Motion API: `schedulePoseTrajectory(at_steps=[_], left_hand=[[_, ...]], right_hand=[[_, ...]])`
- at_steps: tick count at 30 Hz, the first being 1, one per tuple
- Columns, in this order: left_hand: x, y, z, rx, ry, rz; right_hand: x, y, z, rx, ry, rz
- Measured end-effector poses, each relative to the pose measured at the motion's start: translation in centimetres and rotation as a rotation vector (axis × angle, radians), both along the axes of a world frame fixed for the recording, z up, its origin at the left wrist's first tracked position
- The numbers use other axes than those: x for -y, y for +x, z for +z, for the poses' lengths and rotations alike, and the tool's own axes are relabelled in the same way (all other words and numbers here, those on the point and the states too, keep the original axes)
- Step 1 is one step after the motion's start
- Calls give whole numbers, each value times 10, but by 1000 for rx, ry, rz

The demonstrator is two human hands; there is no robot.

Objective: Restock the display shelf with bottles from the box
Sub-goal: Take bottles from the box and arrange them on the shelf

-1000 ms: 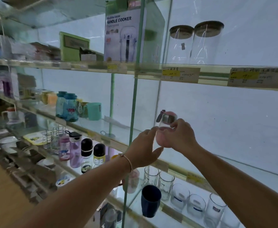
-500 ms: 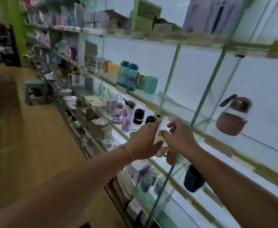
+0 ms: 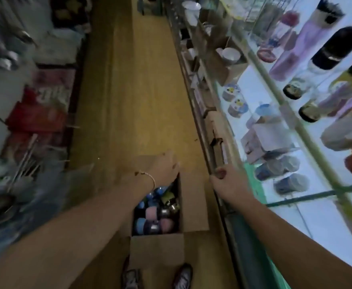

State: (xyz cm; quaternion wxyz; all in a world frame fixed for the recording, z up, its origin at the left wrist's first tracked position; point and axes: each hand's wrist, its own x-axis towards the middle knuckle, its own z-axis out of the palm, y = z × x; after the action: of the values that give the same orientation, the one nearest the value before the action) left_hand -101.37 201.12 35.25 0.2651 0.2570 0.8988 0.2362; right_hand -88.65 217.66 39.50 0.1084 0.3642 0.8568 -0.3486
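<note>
Bottles (image 3: 156,217): pink, blue and dark, lying in the open box (image 3: 156,249), just under my left hand (image 3: 166,168), whose fingers are loose and hold nothing. Right hand (image 3: 226,184): fingers curled against the display shelf (image 3: 258,101) edge; grip unclear.

An open cardboard box (image 3: 156,247) stands on the wooden floor (image 3: 133,101), packed with pink, blue and dark bottles (image 3: 154,213) lying on their sides. The left hand (image 3: 166,165), a bracelet (image 3: 150,178) on its wrist, reaches over the box's far end, fingers pointing down. The right hand (image 3: 223,180) is curled beside the glass shelf (image 3: 223,130) on the right; its hold is too blurred to read. Shoes (image 3: 183,276) show nearest.
</note>
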Motion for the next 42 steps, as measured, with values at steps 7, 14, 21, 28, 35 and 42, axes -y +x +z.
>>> schedulePoseTrajectory(at_steps=[7, 14, 21, 28, 35, 42], left_hand=[[70, 40, -148, 233, -201, 206], [92, 74, -259, 353, -252, 162], [121, 88, -375, 427, -351, 82], [121, 69, -479, 317, -446, -125], [106, 55, -551, 238, -531, -387], [116, 45, -595, 206, -649, -541]], right_hand=[[57, 16, -153, 229, -244, 64], [88, 21, -277, 303, -347, -17], [125, 32, -408, 380, -338, 41], [141, 31, -518, 427, -315, 102], [128, 19, -586, 524, -331, 244], [135, 9, -637, 482, -563, 104]])
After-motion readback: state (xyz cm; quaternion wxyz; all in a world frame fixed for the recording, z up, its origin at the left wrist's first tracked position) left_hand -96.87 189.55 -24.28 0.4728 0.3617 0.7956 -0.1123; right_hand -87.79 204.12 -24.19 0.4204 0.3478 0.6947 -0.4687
